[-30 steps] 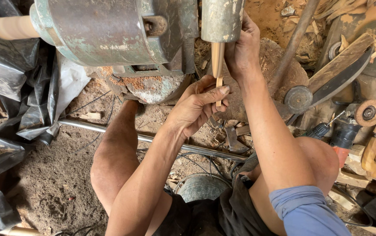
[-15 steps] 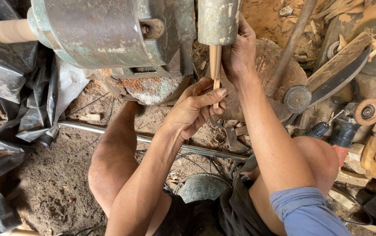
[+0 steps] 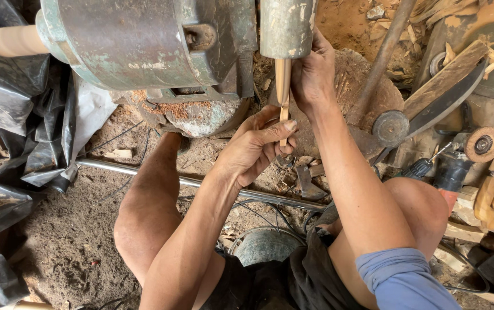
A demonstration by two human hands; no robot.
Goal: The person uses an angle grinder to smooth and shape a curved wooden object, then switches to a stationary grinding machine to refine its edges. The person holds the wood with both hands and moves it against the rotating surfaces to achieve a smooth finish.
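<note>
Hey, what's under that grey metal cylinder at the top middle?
A thin wooden stick hangs down from the metal cylinder. The left hand pinches its lower end; the right hand grips beside it. How the stick sits inside is hidden.

Pale tan wooden stick (image 3: 283, 86), grey-green rust-flecked machine housing (image 3: 138, 43), black plastic sheet (image 3: 11, 143), blue sleeve (image 3: 399, 281)
</note>
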